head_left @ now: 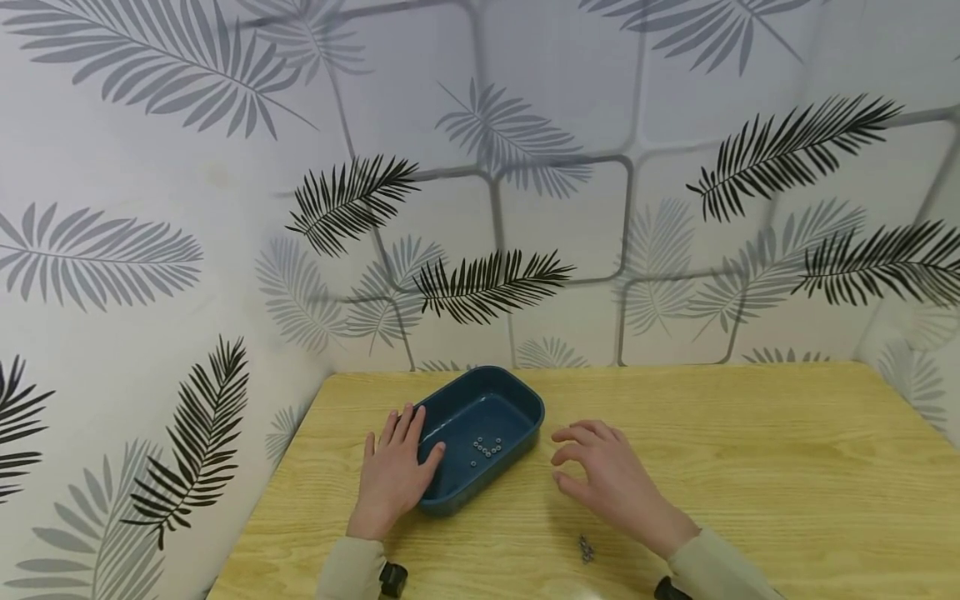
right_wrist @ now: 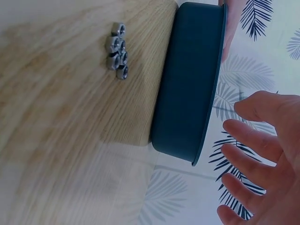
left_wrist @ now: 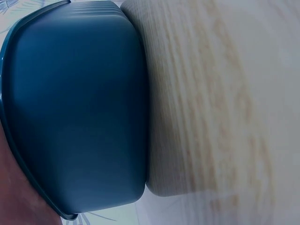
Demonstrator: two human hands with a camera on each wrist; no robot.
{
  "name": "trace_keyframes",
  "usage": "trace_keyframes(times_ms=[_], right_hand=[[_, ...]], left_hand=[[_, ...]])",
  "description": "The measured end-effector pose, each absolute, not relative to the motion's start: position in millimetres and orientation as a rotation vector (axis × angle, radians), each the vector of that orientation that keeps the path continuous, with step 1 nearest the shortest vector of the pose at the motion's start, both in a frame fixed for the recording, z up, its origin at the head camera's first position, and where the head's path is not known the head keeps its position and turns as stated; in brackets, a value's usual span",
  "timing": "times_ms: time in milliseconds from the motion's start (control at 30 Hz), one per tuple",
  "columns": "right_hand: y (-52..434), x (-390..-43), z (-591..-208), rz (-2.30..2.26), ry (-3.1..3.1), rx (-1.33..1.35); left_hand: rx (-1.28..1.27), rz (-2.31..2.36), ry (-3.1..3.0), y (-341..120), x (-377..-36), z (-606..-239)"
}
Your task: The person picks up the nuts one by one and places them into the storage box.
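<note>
Only the head view showed us small nuts (head_left: 487, 454) inside the blue bin (head_left: 498, 473); from the right wrist, we saw hex nuts (right_wrist: 114, 45) clustered on the counter (head_left: 750, 467) most clearly. The left hand (head_left: 392, 477) lay spread across the bin's rim — the right hand (head_left: 606, 471), half-curled and empty, hung beside it.

Kinda pale beige sleeves (head_left: 351, 572) right behind the left hand (head_left: 393, 477) and right hand (head_left: 611, 475), plus a chunky black gadget (head_left: 393, 580) apiece.

Head view looks down; close, low wrist views share the tray (right_wrist: 190, 84).
</note>
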State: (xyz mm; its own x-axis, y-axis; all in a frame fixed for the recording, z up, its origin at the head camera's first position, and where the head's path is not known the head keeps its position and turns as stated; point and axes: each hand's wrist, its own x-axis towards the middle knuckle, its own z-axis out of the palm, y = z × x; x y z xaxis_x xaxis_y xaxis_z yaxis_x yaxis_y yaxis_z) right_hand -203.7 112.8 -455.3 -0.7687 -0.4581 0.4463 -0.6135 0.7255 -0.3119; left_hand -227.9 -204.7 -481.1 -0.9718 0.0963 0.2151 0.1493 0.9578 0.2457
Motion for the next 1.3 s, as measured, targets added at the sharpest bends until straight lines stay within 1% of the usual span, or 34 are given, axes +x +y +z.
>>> trace_keyframes(times_ms=[600,1300], right_hand=[[138,-182,-466,0.56,-2.655,0.876],[149,-169,-484,0.536,-2.853,0.94]], left_hand=[[-0.177,-0.387,-2.907,-203,-228,-482],[-0.185,-0.39,-2.885,-205,-228,-483]])
